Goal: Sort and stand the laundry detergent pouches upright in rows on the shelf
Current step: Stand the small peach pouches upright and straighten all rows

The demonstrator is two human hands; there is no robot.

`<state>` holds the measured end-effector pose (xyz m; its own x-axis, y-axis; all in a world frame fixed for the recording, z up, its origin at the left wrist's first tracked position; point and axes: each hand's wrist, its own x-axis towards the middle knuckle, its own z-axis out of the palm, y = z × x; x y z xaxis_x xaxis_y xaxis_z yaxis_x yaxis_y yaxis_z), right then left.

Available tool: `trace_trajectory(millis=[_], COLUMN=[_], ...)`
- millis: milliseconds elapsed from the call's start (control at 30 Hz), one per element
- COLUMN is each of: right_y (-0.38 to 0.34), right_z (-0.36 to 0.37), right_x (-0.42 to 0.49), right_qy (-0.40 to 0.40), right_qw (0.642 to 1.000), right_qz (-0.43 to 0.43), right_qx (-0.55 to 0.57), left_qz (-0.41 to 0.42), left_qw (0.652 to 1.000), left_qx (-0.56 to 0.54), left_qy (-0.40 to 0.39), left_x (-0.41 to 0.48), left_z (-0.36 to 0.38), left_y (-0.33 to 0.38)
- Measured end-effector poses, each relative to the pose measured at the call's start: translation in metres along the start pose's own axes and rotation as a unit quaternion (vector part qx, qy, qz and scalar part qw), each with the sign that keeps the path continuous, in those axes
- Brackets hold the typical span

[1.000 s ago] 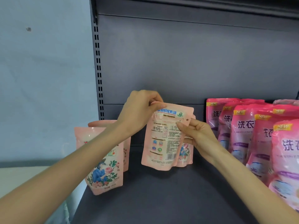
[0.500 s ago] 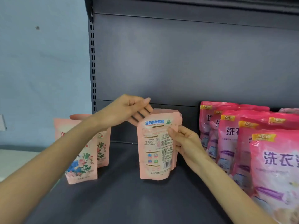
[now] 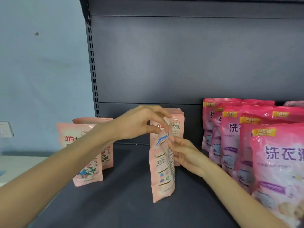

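Observation:
A pale pink pouch (image 3: 162,168) stands on the dark shelf (image 3: 125,199), turned partly edge-on with its printed back toward me. My left hand (image 3: 139,122) pinches its top corner with thumb and fingertips. My right hand (image 3: 184,153) holds its right edge from behind. Directly behind it stand more pale pink pouches (image 3: 176,125), faces forward. Two floral pale pink pouches (image 3: 83,155) stand upright at the shelf's left end, partly hidden by my left forearm.
Rows of bright pink pouches (image 3: 263,153) fill the right side of the shelf. The shelf's dark back panel (image 3: 181,63) rises behind, with a slotted upright (image 3: 93,71) at its left. A blue wall (image 3: 41,71) lies further left.
The held pouch has turned from facing me flat to nearly edge-on. My left hand went from open fingers above it to pinching its top corner. The view shifted right.

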<state>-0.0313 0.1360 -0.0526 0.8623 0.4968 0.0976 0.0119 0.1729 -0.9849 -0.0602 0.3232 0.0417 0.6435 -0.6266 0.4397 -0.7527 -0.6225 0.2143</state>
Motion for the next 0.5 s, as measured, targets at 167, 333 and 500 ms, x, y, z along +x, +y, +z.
trace_trajectory(millis=[167,333,500], right_y=[-0.002,-0.002,-0.008], right_z=[-0.001,-0.009,-0.014], right_x=[-0.007,-0.017,-0.027], right_qy=[-0.001,0.039,0.102], right_qw=[1.000,0.995,0.990], right_qz=[-0.004,-0.049,-0.075], right_qx=[-0.030,-0.075,-0.069], left_qz=[0.003,-0.033,-0.054], left_qw=[0.998,0.999,0.998], left_qx=[0.054,0.040,-0.010], left_qy=[-0.037,-0.011,0.017], left_x=[0.007,0.014,0.016], left_z=[0.003,0.006,0.009], left_y=[0.002,0.002,0.004])
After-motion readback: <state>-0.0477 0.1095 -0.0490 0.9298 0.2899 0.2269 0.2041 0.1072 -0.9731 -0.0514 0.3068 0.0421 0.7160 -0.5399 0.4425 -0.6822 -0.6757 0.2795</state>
